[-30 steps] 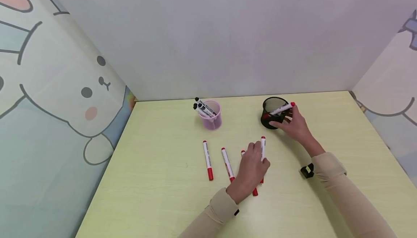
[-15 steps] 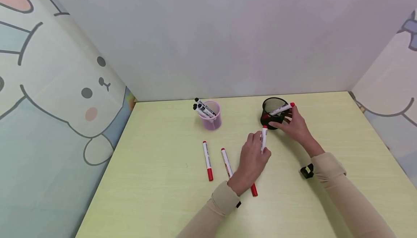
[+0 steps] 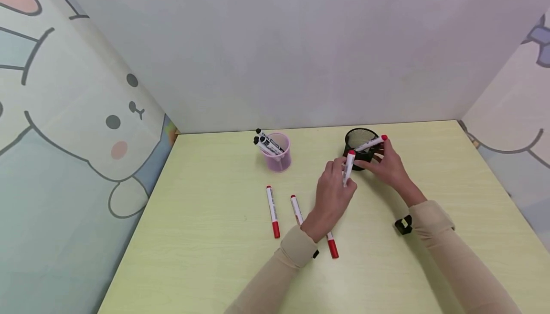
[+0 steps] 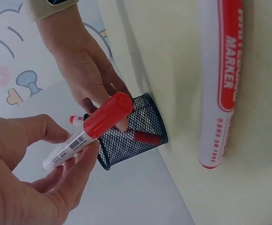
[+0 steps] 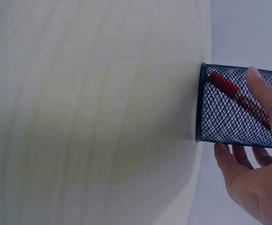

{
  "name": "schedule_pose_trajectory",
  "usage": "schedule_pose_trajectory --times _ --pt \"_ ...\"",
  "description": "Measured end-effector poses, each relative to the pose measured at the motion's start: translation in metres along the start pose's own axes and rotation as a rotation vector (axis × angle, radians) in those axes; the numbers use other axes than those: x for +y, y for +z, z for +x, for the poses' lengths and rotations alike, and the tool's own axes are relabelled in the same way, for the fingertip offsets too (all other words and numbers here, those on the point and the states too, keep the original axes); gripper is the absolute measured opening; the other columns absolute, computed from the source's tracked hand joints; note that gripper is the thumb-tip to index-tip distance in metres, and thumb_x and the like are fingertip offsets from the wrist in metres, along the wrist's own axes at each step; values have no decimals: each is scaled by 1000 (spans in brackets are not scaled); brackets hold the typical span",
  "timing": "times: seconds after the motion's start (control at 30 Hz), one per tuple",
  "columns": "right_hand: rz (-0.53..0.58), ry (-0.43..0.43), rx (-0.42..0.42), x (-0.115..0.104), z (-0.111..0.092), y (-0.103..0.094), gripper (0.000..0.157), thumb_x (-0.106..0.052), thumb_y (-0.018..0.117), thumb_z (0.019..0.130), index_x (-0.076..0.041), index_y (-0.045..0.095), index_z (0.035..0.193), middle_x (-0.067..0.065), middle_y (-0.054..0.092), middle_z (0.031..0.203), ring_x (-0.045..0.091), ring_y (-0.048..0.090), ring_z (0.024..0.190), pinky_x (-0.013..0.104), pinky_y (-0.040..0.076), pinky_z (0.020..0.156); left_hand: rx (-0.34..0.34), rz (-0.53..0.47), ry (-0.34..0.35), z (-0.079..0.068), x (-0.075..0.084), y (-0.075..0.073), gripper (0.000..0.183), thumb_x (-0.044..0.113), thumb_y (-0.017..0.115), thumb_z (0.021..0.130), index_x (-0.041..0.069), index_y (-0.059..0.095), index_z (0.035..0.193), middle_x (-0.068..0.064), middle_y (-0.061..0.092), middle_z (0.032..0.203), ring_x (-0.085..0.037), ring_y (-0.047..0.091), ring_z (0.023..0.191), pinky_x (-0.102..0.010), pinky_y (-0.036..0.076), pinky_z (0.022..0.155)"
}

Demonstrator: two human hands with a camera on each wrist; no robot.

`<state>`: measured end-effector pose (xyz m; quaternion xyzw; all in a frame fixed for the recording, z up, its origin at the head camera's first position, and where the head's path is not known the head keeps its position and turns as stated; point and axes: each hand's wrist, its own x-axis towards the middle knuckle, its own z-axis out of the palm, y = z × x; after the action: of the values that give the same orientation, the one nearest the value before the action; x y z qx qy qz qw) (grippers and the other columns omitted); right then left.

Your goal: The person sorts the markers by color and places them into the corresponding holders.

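Observation:
My left hand (image 3: 333, 197) pinches a red-capped whiteboard marker (image 3: 349, 168) between thumb and fingers, with the red end tilted up beside the black mesh pen holder (image 3: 358, 137). My right hand (image 3: 390, 167) grips that holder from the right, thumb and fingers around its side, as the right wrist view also shows. One red marker (image 3: 372, 143) leans inside it, and its lower red part shows through the mesh (image 5: 224, 117). Red markers lie on the table: one at left (image 3: 272, 211), one partly behind the left wrist (image 3: 296, 209), and one under the left forearm (image 3: 333, 248).
A pink-purple cup (image 3: 278, 163) with several black-capped markers (image 3: 268, 145) stands left of the mesh holder. Behind both rises a pale wall (image 3: 275, 56). Cartoon-printed panels (image 3: 86, 113) flank the light wooden table (image 3: 206, 218).
My left hand has lifted the red-capped marker off the table and carried it forward to the mesh holder. The right hand and holder have stayed in place.

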<state>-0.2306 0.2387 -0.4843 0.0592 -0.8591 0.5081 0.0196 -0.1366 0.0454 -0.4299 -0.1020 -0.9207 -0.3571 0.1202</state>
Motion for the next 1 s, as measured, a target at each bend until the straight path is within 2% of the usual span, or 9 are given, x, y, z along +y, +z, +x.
schedule_pose_trajectory --times 0.17,0.33,0.53,0.8,1.0 --pt "1 -19 -4 1 0 -1 82 -19 86 86 6 29 139 29 46 137 48 46 132 57 42 110 21 -12 26 7 0 -2 45 6 76 89 8 58 130 -6 63 105 -13 58 82 -15 46 66" --pt "13 -17 -7 2 -1 -1 80 -17 86 86 6 30 139 29 46 137 47 46 132 57 41 110 56 7 63 13 -1 -2 42 4 76 87 7 60 126 -7 65 105 -13 60 82 -17 48 66" --pt "27 -19 -8 0 -1 0 82 -18 87 85 7 29 139 29 47 136 45 47 131 56 41 110 89 30 109 22 -2 -2 39 6 76 89 7 60 124 -7 65 107 -13 62 85 -15 52 73" --pt "6 -33 -6 1 0 0 84 -15 86 85 8 28 141 31 45 139 46 46 132 57 41 109 117 21 179 37 2 -7 35 7 76 90 6 60 121 -7 62 106 -12 60 87 -15 52 75" --pt "-2 -31 -14 2 0 -1 85 -15 84 87 7 26 144 32 44 142 47 45 131 59 41 109 149 17 224 47 6 -11 34 6 73 91 5 59 122 -7 62 110 -14 62 92 -14 53 81"
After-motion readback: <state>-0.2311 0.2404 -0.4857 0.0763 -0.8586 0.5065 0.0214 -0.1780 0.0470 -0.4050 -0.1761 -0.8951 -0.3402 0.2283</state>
